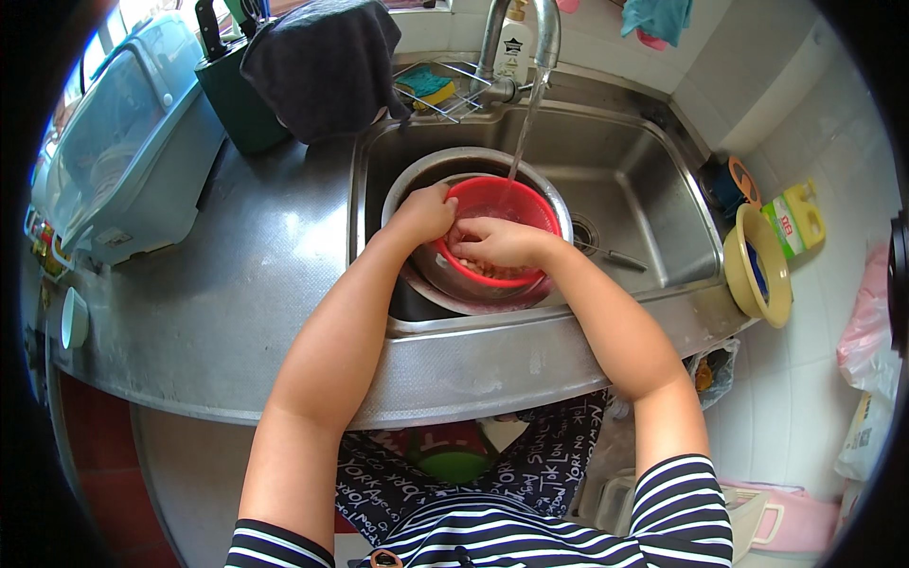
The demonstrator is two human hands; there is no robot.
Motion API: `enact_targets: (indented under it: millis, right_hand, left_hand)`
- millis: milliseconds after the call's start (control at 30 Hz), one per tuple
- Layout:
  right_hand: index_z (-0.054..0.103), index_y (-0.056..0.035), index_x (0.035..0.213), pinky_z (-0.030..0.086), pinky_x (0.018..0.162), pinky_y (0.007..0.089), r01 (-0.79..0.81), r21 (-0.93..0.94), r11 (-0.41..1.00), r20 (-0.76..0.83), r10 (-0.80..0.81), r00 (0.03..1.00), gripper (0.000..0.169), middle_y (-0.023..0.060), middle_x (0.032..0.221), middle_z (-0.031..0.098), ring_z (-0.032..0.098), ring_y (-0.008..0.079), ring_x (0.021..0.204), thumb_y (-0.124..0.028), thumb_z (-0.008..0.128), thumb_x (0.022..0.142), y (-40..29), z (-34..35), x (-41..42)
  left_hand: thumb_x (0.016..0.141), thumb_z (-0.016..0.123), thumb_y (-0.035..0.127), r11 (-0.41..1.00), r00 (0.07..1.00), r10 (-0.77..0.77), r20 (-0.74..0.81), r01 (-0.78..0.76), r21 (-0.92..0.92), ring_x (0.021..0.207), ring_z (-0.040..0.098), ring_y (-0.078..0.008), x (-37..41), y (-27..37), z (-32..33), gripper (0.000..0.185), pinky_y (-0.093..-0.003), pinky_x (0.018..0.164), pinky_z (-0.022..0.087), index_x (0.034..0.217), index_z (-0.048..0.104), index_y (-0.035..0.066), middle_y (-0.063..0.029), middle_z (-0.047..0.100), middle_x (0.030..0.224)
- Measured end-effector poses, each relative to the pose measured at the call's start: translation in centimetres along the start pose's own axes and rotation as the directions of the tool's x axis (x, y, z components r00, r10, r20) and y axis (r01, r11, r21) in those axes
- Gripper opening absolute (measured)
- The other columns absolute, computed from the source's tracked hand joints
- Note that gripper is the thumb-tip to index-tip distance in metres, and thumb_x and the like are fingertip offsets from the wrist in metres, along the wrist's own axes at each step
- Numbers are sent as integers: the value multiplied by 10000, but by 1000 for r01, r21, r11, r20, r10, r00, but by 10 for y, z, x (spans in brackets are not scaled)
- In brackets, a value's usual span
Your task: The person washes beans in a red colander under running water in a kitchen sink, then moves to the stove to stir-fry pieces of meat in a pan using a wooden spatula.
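A red plastic colander (536, 202) sits tilted within metal bowls (406, 186) in the stainless steel sink. My left hand (424, 213) grips the colander's left rim. Over its near left side, my right hand (493, 240) reaches in with curled fingers; whether they hold anything is hidden. Small pale pieces of food (490, 268) lie at the bottom of the colander, partly under my right hand. Running water (527, 131) falls from the faucet (548, 42) into the colander's far side.
A knife with a grey handle (626, 260) lies by the drain. Behind the sink, a wire rack holds a sponge (433, 92). A dark towel (323, 67), knife block (238, 96) and blue dish box (135, 156) stand left. A yellow basin (742, 284) leans right, beside a yellow bottle (808, 213).
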State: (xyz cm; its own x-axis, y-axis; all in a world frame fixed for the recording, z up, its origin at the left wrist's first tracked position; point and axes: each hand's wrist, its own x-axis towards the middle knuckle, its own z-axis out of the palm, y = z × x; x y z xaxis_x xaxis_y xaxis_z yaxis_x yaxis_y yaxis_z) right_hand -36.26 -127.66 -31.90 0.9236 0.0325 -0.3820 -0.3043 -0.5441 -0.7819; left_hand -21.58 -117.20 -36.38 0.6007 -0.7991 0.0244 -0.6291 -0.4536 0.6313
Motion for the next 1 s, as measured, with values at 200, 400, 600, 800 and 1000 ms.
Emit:
enact_targets:
  millis: [200, 400, 600, 800, 1000]
  right_hand:
    - [629, 11, 976, 483, 838, 446, 93, -233, 968, -390, -181, 903, 276, 246, 968, 658, 635, 390, 958, -227, 491, 996, 30, -7, 18]
    - [598, 16, 879, 466, 736, 514, 26, -421, 907, -638, -316, 702, 325, 266, 863, 634, 603, 456, 824, -270, 503, 1000, 40, -17, 25]
    - [655, 5, 811, 482, 789, 531, -97, -492, 865, -642, -285, 712, 420, 265, 838, 654, 629, 451, 835, -306, 454, 1009, 40, -21, 24]
    - [660, 3, 825, 484, 798, 519, -70, -397, 915, -718, -263, 644, 356, 260, 851, 664, 635, 444, 848, -233, 452, 991, 40, -21, 27]
    - [652, 17, 837, 503, 812, 443, 523, -567, 637, -304, -751, 586, 142, 224, 919, 674, 647, 373, 908, -86, 557, 814, 47, -10, 38]
  left_hand:
    - [968, 520, 252, 994, 993, 96, -66, -99, -54, 983, 617, -442, -3, 9, -3, 278, -487, 844, 471, 1043, 611, 0, -274, 650, 1010]
    - [964, 510, 223, 990, 989, 120, -81, -125, -63, 961, 614, -449, -6, 13, -7, 250, -512, 839, 477, 1023, 600, -2, -272, 656, 981]
    - [969, 502, 220, 992, 987, 123, -104, -127, -27, 954, 610, -453, -10, 19, -9, 241, -518, 834, 473, 1014, 585, -2, -273, 654, 970]
    - [969, 496, 221, 989, 981, 142, -134, -146, -20, 962, 606, -457, -8, 17, -8, 243, -524, 841, 471, 1010, 582, -2, -276, 653, 976]
    - [963, 496, 225, 992, 988, 123, -98, -122, 17, 979, 610, -451, -3, 9, -3, 253, -525, 858, 473, 1034, 593, 2, -272, 657, 1002]
